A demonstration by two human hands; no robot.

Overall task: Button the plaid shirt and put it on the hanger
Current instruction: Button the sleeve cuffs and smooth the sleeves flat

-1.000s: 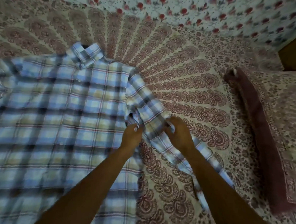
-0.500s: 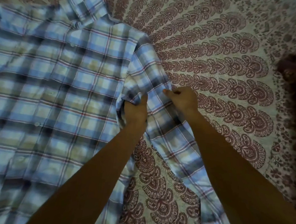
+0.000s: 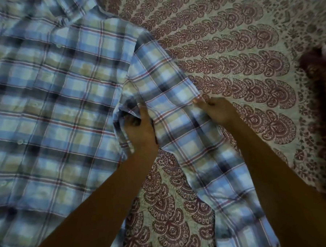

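My left hand [image 3: 139, 129] grips a bunch of the shirt [image 3: 61, 103] under its arm, and my right hand [image 3: 217, 111] pinches the edge of the sleeve [image 3: 178, 109], at 3 o'clock from it. The shirt lies flat on the bed cover [image 3: 236, 70] with its front looking closed, but I see no hanger, so I think hanging is left. Its long way runs from the collar [image 3: 74, 3] at 11 o'clock down to 7 o'clock, and the sleeve points to 5 o'clock.

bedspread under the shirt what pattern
The bedspread has maroon paisley rows on pale cloth; head view.
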